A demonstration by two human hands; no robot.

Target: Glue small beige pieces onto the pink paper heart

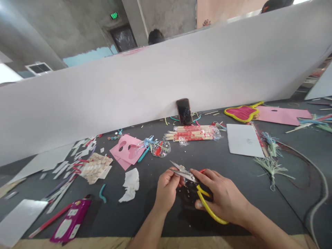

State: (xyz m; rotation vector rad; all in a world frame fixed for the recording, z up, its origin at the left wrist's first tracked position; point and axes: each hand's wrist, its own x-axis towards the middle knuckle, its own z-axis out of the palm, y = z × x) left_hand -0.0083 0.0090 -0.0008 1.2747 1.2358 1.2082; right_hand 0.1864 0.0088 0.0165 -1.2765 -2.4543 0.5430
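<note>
Scissors [192, 178] diagonal, blades [182, 172] seemingly left-forward

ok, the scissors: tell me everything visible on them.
The scissors have pointed, metal-looking grey blades, parted in a narrow V, and a yellow handle; a red bit nearby may be part of it. The right hand grips the handle, holding them above the dark table, blades aimed toward the picture's upper left. The left hand is right by the blades; contact is unclear.

I cannot read the mark [249, 141] on the white card [240, 138] beyond my right hand [225, 196], nor the green sign [114, 15] far beyond my left hand [167, 188].
</note>
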